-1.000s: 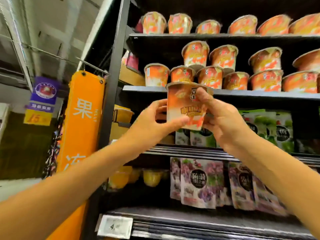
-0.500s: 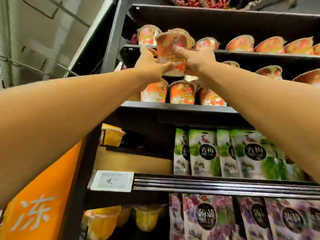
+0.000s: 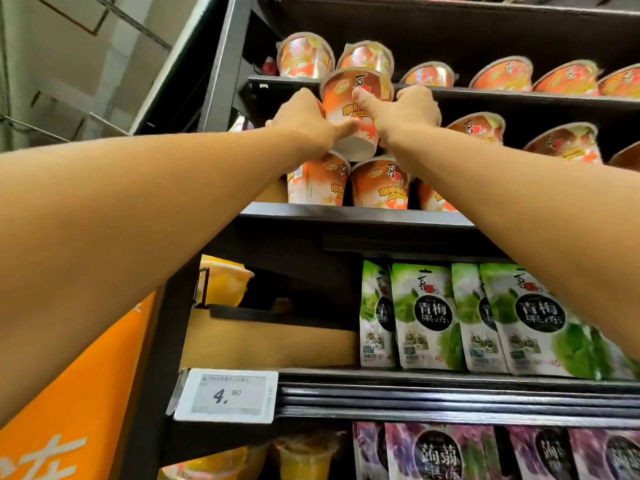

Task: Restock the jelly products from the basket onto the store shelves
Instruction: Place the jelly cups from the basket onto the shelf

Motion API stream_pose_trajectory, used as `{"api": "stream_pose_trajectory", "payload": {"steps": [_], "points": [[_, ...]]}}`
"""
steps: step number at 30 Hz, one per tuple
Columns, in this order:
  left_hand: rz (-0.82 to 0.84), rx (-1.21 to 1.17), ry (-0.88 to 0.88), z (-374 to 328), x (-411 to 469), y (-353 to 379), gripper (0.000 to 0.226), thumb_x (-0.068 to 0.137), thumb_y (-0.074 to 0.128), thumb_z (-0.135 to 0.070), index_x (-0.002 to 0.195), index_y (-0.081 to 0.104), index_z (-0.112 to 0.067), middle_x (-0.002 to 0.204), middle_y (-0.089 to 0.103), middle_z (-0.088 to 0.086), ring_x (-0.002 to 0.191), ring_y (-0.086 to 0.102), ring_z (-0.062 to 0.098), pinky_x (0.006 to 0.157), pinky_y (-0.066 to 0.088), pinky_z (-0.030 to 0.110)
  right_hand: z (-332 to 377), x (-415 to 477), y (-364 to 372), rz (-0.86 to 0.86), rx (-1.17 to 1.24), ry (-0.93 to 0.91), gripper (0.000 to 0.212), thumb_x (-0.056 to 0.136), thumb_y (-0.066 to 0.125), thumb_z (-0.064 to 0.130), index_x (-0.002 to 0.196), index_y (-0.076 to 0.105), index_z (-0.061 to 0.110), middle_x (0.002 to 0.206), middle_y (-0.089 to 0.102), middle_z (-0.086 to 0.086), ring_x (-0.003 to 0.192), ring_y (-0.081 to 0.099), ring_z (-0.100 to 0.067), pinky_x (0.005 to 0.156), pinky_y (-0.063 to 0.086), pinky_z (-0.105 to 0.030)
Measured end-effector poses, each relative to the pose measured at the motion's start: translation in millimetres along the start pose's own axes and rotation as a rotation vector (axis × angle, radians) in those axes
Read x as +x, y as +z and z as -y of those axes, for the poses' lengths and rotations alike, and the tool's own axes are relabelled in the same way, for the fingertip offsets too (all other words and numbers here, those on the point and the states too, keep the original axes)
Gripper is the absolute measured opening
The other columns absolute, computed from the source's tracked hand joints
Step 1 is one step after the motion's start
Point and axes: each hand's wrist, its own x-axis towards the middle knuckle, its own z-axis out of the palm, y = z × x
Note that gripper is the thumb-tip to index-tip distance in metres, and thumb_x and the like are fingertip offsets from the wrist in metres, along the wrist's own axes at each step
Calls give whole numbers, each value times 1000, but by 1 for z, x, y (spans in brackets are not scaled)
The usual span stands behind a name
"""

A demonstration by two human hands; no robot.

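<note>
Both arms reach up to the dark store shelves. An orange and white jelly cup is held between my left hand on its left side and my right hand on its right, thumbs across the front. The cup hangs tilted just in front of the upper shelf edge, above two similar cups standing on the shelf below. More orange jelly cups line the upper shelf. The basket is out of view.
Green jelly pouches hang below the cup shelves, purple pouches lower still. A price tag reading 4.90 sits on a shelf rail. Yellow cups and a cardboard tray lie at left, beside an orange banner.
Both hands have lifted the jelly cup from chest height up to the upper shelves. The view has tilted upward and moved closer to the shelving.
</note>
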Motion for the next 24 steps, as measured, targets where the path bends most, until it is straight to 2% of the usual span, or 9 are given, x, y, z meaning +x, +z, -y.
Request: {"api": "stream_pose_trajectory", "payload": {"steps": [2, 4, 7, 10, 12, 14, 21, 22, 24], "points": [[5, 44, -12, 0, 5, 0, 58, 71, 72, -65, 104, 54, -21, 90, 61, -4, 95, 62, 20, 93, 50, 43, 1, 2, 2, 7, -49, -40, 55, 86, 62, 58, 109, 60, 8, 94, 60, 0, 70, 47, -10, 49, 28, -21], [20, 65, -24, 0, 11, 1, 60, 70, 73, -66, 104, 58, -18, 92, 64, -2, 92, 64, 21, 90, 52, 42, 1, 3, 4, 20, -87, -51, 44, 89, 61, 54, 99, 57, 12, 77, 50, 4, 60, 34, -6, 46, 23, -20], [9, 57, -25, 1, 17, 0, 63, 69, 73, -66, 107, 63, -16, 95, 67, 1, 84, 64, 16, 64, 49, 29, 2, 5, 5, 71, -60, -65, 41, 90, 62, 48, 103, 63, 9, 83, 60, 2, 64, 49, -6, 51, 36, -19], [31, 62, -42, 2, 21, 3, 65, 71, 72, -66, 108, 62, -14, 95, 66, 1, 79, 63, 14, 55, 43, 25, 0, 5, 3, 111, -56, -95, 38, 92, 63, 42, 111, 66, 9, 99, 69, -3, 86, 65, -13, 74, 55, -28], [68, 69, -65, 3, 23, 6, 62, 74, 71, -63, 109, 61, -13, 95, 66, 2, 79, 63, 15, 54, 42, 24, -1, 6, 3, 132, -111, -96, 35, 93, 62, 39, 109, 67, 8, 95, 68, -3, 81, 62, -12, 65, 51, -22], [80, 67, -91, 3, 24, 11, 60, 76, 71, -61, 109, 58, -13, 95, 64, 2, 83, 64, 17, 54, 42, 25, -3, 7, 3, 149, -155, -91, 33, 93, 63, 35, 110, 66, 7, 94, 65, -3, 81, 60, -11, 63, 47, -19], [134, 110, -152, 6, 28, 14, 62, 80, 69, -56, 120, 53, -12, 105, 62, 6, 91, 61, 22, 56, 43, 28, -5, 3, 5, 164, -230, -163, 21, 91, 63, 9, 112, 68, 6, 110, 67, -7, 101, 63, -18, 84, 56, -28], [124, 125, -143, 6, 27, 13, 61, 80, 69, -57, 119, 54, -12, 107, 63, 6, 93, 61, 22, 62, 47, 30, -6, 2, 3, 163, -228, -171, 22, 91, 61, 7, 112, 68, 6, 112, 67, -7, 103, 63, -18, 85, 55, -28], [80, 167, -118, 6, 22, 11, 56, 81, 67, -59, 113, 59, -14, 107, 66, 5, 98, 63, 24, 88, 51, 40, -10, -2, -1, 148, -206, -207, 24, 91, 59, 5, 113, 69, 8, 115, 66, -5, 108, 60, -17, 86, 52, -26]]}}
